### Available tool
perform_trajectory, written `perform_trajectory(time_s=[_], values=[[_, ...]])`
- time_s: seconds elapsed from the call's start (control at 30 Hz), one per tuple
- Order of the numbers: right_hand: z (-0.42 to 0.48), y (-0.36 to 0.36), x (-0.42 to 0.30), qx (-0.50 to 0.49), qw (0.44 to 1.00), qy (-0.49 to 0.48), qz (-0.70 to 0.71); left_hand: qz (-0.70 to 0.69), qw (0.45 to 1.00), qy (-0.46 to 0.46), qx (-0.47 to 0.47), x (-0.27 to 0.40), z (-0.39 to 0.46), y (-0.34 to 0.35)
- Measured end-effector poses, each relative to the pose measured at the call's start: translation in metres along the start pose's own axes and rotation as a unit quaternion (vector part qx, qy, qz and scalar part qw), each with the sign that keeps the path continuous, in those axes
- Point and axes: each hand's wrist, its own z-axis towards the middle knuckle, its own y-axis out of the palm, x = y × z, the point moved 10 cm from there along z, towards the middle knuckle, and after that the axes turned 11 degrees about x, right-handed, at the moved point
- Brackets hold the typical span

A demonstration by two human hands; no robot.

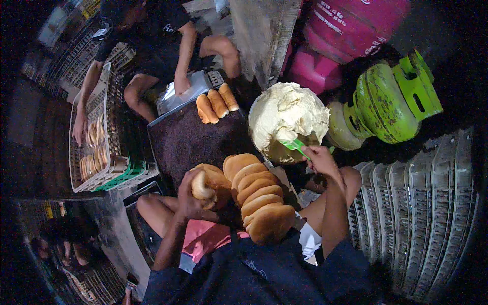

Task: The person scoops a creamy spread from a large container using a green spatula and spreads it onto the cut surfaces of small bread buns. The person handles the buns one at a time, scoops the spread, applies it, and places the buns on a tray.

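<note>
My right hand (321, 162) grips a green spatula (294, 145), whose blade touches the pale cream (288, 105) heaped in a round container. My left hand (189, 194) holds a bread roll (202, 187), which looks split or folded, beside another large brown roll (219, 181). A row of several golden rolls (263, 188) leans together between my arms. Beyond my left hand lies a wide tray of dark brown granules (194, 141), with three filled-looking long rolls (218, 103) on its far edge.
A co-worker's hand (182, 84) rests on clear plastic (190, 91); the other hand (80, 127) reaches into a plastic crate (110, 152) of packed bread. Green (389, 103) and pink (354, 26) gas cylinders stand at the upper right. Stacked crates (415, 213) line the right side.
</note>
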Motion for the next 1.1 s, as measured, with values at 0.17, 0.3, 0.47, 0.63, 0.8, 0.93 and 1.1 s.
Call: perform_trajectory(time_s=[0.17,0.3,0.47,0.63,0.8,0.93,1.1], values=[[-0.031,-0.002,-0.076,0.042,0.986,-0.146,-0.073,-0.314,0.91,-0.266,0.056,-0.035,0.019,0.036],[-0.053,0.032,-0.125,0.074,0.913,-0.39,-0.094,-0.483,0.683,-0.548,-0.017,0.045,0.01,0.102],[-0.071,0.089,-0.146,0.071,0.837,-0.482,-0.248,-0.555,0.707,-0.436,-0.042,0.027,0.035,0.108],[-0.094,0.11,-0.145,0.111,0.744,-0.553,-0.358,-0.554,0.731,-0.397,0.033,-0.051,0.061,0.095],[-0.089,0.083,-0.155,0.073,0.795,-0.486,-0.356,-0.639,0.688,-0.326,0.112,-0.076,0.066,0.057],[-0.069,0.034,-0.141,0.12,0.876,-0.408,-0.23,-0.699,0.631,-0.31,0.133,-0.048,0.078,0.022],[-0.06,0.026,-0.134,0.163,0.881,-0.403,-0.185,-0.454,0.829,-0.217,0.246,-0.134,0.116,-0.019]])
